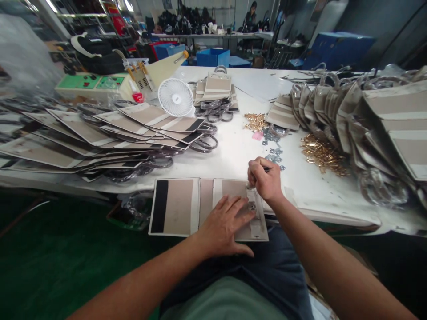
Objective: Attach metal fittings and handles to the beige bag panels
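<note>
A flat beige bag panel (182,204) with a black strip at its left end lies at the table's front edge, partly over my lap. My left hand (227,224) rests flat on its right half, fingers spread, pressing the surface. Close to those fingertips, a small metal plate (251,206) sits on the panel's right border. My right hand (266,178) is closed above the upper right corner. A bit of a slim dark tool shows between its fingers, its tip near the panel; its kind is mostly hidden by the fist.
Stacked bag panels (126,122) with wrapped handles fill the left; more bag pieces (347,106) crowd the right. Gold-coloured metal fittings (322,153) and grey metal plates (275,155) lie beyond my right hand. A white fan (175,97) stands behind the left stack.
</note>
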The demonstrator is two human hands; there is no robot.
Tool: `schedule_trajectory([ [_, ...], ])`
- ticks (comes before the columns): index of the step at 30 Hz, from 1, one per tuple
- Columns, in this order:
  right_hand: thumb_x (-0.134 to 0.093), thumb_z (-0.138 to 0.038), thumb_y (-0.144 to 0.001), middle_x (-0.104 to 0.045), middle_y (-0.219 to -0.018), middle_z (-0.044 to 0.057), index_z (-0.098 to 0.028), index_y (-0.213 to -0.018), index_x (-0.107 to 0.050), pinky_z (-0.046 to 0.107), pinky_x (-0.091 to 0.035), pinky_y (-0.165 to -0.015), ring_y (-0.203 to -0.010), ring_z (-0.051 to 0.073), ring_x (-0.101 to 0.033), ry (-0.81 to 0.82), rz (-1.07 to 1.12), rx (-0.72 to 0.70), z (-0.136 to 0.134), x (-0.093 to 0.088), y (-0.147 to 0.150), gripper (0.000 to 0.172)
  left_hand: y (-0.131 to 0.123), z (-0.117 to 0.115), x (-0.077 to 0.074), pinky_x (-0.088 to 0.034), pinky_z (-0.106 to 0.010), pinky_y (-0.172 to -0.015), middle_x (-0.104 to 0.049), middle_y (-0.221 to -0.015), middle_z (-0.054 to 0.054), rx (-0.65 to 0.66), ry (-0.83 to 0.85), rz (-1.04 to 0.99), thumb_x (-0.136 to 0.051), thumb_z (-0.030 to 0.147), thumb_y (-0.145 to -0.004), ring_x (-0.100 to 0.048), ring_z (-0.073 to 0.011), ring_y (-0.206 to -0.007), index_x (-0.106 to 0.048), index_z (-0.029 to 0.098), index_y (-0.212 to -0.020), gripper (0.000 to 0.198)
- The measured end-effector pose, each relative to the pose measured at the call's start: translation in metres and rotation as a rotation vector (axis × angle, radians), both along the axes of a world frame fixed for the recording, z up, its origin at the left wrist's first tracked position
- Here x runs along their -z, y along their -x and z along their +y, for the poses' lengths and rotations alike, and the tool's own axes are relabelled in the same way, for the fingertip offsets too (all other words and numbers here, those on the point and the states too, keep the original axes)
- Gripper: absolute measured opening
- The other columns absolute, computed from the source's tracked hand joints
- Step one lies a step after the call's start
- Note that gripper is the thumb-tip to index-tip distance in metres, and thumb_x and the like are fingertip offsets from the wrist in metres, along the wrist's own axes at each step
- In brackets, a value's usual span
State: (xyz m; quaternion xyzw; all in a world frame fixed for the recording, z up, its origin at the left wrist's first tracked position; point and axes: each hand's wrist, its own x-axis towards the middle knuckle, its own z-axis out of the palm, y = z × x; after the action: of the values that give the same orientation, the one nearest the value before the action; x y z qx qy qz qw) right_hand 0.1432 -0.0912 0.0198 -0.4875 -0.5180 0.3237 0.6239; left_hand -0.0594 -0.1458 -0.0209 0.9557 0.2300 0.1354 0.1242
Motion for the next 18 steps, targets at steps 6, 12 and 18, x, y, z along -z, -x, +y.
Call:
schedule_trajectory([
  [6,-0.065,-0.034,-0.095,-0.049,-0.046,-0.005,-0.024,-0.059,-0.047,0.027,-0.034,-0.043,-0.041,0.012,-0.044,0.002,0.061,0.0,-0.002,-0.002,0.0,0.041,-0.008,0.0,0.001,-0.014,-0.06,-0.131,-0.033,-0.17,-0.013,-0.016,-0.008,0.146,-0.079,0.065,-0.082,-0.028,-0.0368,-0.157,-0.045,0.026,-0.157,0.092],
  [12,-0.065,-0.034,-0.095,-0.05,-0.046,-0.005,-0.024,-0.059,-0.047,0.026,-0.035,-0.043,-0.041,0.012,-0.045,0.015,0.063,-0.017,0.001,-0.004,0.001,0.042,-0.009,0.0,-0.008,-0.016,-0.061,-0.13,-0.041,-0.166,-0.013,-0.003,0.012,0.156,-0.075,0.063,-0.084,-0.031,-0.0359,-0.155,-0.045,0.024,-0.156,0.087],
  [18,-0.07,-0.035,-0.094,-0.046,-0.047,-0.006,-0.024,-0.059,-0.045,0.026,-0.035,-0.041,-0.04,0.01,-0.041,-0.037,0.163,-0.035,0.001,-0.011,0.002,0.045,-0.009,0.001,-0.008,-0.016,-0.061,-0.13,-0.037,-0.168,-0.012,-0.008,0.023,0.157,-0.075,0.061,-0.083,-0.031,-0.0369,-0.154,-0.047,0.023,-0.155,0.086],
])
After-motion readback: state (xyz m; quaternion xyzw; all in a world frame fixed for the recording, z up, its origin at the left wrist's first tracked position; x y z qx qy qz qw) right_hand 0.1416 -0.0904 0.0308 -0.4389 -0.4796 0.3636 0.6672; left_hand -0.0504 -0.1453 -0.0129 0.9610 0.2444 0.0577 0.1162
